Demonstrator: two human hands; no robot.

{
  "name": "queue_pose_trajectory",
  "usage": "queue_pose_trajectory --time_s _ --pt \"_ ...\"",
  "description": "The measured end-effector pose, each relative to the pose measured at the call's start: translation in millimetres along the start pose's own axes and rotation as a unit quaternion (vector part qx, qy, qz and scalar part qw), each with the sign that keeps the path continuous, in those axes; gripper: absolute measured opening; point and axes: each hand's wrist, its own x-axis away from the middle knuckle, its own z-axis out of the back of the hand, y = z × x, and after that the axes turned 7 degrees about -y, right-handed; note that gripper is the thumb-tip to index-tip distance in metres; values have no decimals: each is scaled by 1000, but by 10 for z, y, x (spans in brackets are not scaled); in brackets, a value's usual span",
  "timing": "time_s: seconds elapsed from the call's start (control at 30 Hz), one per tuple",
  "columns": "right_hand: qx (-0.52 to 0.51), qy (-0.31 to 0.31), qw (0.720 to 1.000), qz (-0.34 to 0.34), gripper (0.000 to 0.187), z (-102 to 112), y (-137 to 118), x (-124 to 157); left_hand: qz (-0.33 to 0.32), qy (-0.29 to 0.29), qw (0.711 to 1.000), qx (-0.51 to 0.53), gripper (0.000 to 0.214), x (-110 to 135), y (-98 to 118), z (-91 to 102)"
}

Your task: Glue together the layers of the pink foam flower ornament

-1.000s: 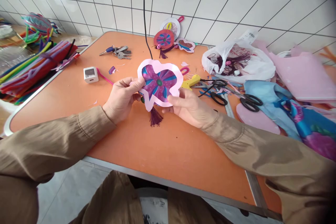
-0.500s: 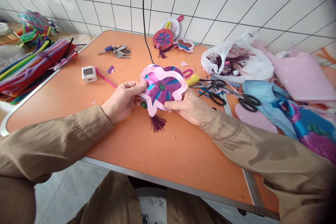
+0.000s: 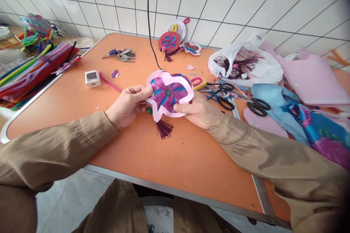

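Both hands hold a pink foam ornament [image 3: 168,94] with a purple and blue flower pattern and a green dot at its centre. My left hand [image 3: 126,105] pinches its left edge with thumb on top. Gripping the lower right edge, my right hand [image 3: 199,111] has its thumb on the face. A dark purple tassel [image 3: 164,128] hangs from the ornament's bottom, touching the orange table [image 3: 169,156]. A small green bead [image 3: 149,110] shows just under the left edge.
Black scissors [image 3: 255,105] and a yellow glue gun [image 3: 199,83] lie to the right, beside a white plastic bag [image 3: 246,65] and pink and blue sheets [image 3: 311,80]. Finished ornaments [image 3: 171,40] lean at the wall. Keys [image 3: 121,54], a white cube [image 3: 92,78] and pipe cleaners [image 3: 32,69] are left.
The ornament has tilted flatter and come down toward the table, its tassel now resting on the surface. Both hands kept their grip and shifted only slightly.
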Motion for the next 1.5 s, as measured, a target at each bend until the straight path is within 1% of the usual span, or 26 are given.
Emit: queue_pose_trajectory --time_s 0.1,0.2,0.33,0.5,0.57,0.63,0.73,0.9,1.0,1.23,1.37,1.5 --pt "-8 10 1000 -20 30 40 11 -4 -29 17 999 4 38 -16 16 12" --pt "-14 28 999 -15 27 67 27 -9 -46 32 998 -5 35 -28 29 28" --pt "10 61 998 -17 29 81 40 -22 -23 32 998 -38 37 -24 45 52" --pt "60 65 996 1 29 116 -24 -39 -11 39 997 -61 41 -4 117 83" --pt "86 58 994 -17 25 147 -67 -37 -1 28 996 -81 45 2 165 94" --pt "104 41 992 -50 23 186 -101 -29 18 1 995 -101 49 9 211 100" --pt "115 19 989 -94 27 235 -125 -10 33 -26 991 -124 51 28 263 99" --pt "152 49 978 -134 22 242 -151 1 31 -18 989 -144 41 56 281 95" --pt "133 61 981 -126 23 216 -176 -11 23 -5 989 -149 35 56 271 102" --pt "128 64 985 -94 27 202 -191 -27 26 16 987 -160 35 56 270 90" --pt "133 80 984 -89 28 226 -173 -26 51 22 983 -174 34 70 304 65" --pt "159 75 980 -95 29 211 -200 -33 73 30 984 -160 35 69 337 46"
